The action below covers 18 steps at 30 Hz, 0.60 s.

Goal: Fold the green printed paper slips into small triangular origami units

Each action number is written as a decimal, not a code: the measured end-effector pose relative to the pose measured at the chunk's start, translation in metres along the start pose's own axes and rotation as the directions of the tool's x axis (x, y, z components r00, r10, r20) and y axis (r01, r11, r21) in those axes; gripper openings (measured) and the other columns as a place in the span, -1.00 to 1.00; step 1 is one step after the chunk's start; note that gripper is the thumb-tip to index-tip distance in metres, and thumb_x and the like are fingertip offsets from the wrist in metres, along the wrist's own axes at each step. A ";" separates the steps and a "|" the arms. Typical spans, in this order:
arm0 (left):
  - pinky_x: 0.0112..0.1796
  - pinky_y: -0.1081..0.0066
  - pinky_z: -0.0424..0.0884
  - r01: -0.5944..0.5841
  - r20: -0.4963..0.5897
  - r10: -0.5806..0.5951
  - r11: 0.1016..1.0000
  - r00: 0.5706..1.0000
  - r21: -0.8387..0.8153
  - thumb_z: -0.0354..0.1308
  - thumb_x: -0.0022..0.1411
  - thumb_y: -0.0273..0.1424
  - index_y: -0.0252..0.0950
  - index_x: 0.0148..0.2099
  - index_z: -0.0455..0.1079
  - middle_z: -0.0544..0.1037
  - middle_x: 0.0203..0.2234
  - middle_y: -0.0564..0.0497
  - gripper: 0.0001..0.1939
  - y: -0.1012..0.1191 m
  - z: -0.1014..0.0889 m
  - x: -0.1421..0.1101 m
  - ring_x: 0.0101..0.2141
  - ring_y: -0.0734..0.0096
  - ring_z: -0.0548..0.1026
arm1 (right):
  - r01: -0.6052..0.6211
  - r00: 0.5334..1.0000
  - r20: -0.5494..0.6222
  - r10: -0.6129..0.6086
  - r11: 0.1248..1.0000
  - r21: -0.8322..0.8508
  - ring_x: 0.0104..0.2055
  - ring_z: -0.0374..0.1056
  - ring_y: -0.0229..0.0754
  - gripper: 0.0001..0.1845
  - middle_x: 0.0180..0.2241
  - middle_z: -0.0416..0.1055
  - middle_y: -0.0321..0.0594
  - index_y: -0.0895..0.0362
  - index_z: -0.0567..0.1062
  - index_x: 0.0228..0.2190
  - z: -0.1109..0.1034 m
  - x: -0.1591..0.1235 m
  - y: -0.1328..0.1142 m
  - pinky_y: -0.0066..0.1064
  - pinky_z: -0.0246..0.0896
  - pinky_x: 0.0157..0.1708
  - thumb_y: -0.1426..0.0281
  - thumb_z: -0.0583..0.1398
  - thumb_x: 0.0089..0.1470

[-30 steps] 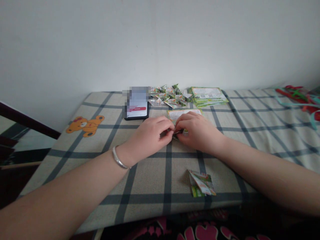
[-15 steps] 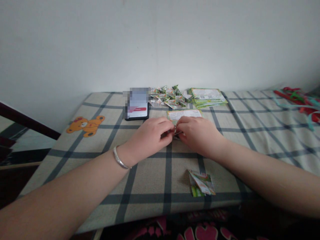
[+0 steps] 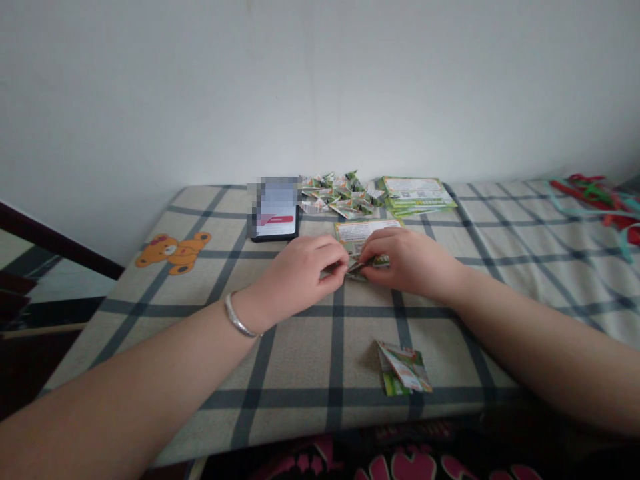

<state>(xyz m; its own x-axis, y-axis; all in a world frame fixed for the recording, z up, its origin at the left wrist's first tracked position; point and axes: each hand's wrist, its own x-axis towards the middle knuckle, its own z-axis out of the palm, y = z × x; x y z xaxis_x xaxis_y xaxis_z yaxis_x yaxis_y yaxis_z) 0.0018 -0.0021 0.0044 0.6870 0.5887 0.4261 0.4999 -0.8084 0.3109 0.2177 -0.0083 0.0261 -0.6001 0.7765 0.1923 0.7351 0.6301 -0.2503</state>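
Between my two hands is a small folded piece of printed paper (image 3: 354, 269), partly hidden by the fingers. My left hand (image 3: 315, 263), with a silver bangle at the wrist, pinches its left end. On the other side my right hand (image 3: 400, 260) grips it between thumb and fingers. Just behind them a flat printed leaflet (image 3: 357, 231) lies on the cloth, partly covered by my right hand. Nearer the front edge rests another folded paper piece (image 3: 404, 368), green and white, touched by neither hand.
A phone (image 3: 275, 217) lies at the back, beside a cluster of folded paper shapes (image 3: 343, 193). Right of those is a stack of leaflets (image 3: 419, 193). An orange bear figure (image 3: 173, 252) is at left, coloured ribbons (image 3: 595, 197) at far right. A checked cloth (image 3: 300, 373) covers the table.
My right hand has shifted slightly right, away from my left, uncovering more of the folded paper and the leaflet behind. My left hand stays almost in place.
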 end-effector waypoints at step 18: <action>-0.14 0.30 0.37 -0.069 0.065 0.065 0.995 0.996 0.067 0.02 0.34 -0.44 -0.31 -0.25 0.48 0.51 -0.24 -0.02 -0.80 0.000 -0.001 -0.001 -0.19 0.33 0.48 | -0.021 1.000 0.001 0.021 1.000 0.000 -0.17 0.40 -0.12 -0.73 -0.30 0.53 -0.22 0.04 0.65 -0.26 0.006 -0.001 0.006 -0.31 0.24 -0.09 0.46 0.20 0.00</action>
<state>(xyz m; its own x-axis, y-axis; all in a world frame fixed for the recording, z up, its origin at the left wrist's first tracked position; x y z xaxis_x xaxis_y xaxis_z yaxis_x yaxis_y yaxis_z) 0.0001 -0.0024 0.0048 0.7509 0.5335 0.3893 0.4853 -0.8455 0.2228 0.2208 -0.0056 0.0192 -0.5848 0.7895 0.1863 0.7476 0.6137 -0.2541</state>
